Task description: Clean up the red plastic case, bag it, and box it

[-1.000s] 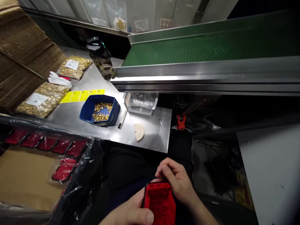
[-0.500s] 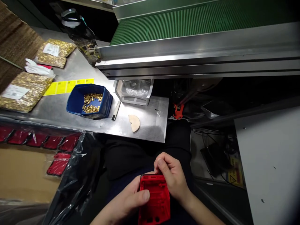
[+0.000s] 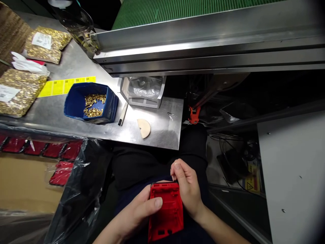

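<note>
**Toward the wearer from the blue open-topped plastic bin [image 3: 111,105], a red rectangular plastic shell [image 3: 169,206] in hand**

From my remote seat I see the shell rightward of the bin, above the wearer's lap. The left hand [image 3: 141,207] clamps it, thumb laid inside, other fingers hidden. The right hand [image 3: 188,191] is curled beside the shell's far corner, thumb pressed to its fingers; I cannot tell whether it pinches anything small.

Beyond the bin and rightward, a long steel conveyor rail [image 3: 203,39] with a green ribbed belt [image 3: 177,7] blocks my view behind it. Right of the bin lie a slim pale tool with a dark tip [image 3: 123,113], a cream half-disc [image 3: 144,128] and, farther off, small metal bits [image 3: 172,116].

The bin holds loose gold-coloured pieces [image 3: 93,112]. To its right, an open pale-grey tray [image 3: 145,102] holds clear plastic film [image 3: 147,88]. To its left, two clear labelled bags [image 3: 27,89] are filled with golden pieces. Nearer the wearer and left of it, a black-plastic-lined box [image 3: 76,184] holds red parts [image 3: 52,150].
</note>
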`<state>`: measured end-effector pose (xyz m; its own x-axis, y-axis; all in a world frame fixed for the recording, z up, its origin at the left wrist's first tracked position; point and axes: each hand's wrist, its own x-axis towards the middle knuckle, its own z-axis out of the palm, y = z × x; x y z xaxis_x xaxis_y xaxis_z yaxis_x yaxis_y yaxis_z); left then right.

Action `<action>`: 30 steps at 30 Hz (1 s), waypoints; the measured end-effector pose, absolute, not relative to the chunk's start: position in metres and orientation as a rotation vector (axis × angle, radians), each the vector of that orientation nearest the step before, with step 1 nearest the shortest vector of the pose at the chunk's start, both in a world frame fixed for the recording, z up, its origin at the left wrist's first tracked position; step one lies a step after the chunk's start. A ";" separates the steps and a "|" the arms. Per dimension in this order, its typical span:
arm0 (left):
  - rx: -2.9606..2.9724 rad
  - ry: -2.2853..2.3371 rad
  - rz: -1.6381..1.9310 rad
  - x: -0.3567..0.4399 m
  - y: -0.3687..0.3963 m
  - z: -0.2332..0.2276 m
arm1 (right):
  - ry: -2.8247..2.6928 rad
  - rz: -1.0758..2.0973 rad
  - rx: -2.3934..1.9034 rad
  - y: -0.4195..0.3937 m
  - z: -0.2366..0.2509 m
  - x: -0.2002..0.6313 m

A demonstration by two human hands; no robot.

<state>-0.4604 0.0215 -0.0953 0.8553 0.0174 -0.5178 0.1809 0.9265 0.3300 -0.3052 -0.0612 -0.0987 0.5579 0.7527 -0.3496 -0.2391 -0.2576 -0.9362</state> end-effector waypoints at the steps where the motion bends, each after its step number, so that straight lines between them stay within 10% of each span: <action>1: 0.383 0.542 -0.092 -0.460 0.021 -0.095 | -0.451 1.000 -1.562 -0.061 -0.099 -0.305; 24: 0.340 0.590 -0.127 -0.456 0.021 -0.093 | -0.441 0.647 -1.775 -0.070 -0.115 -0.297; 30: 0.311 0.701 -0.068 -0.466 0.014 -0.101 | -0.907 0.984 -1.502 -0.083 -0.106 -0.285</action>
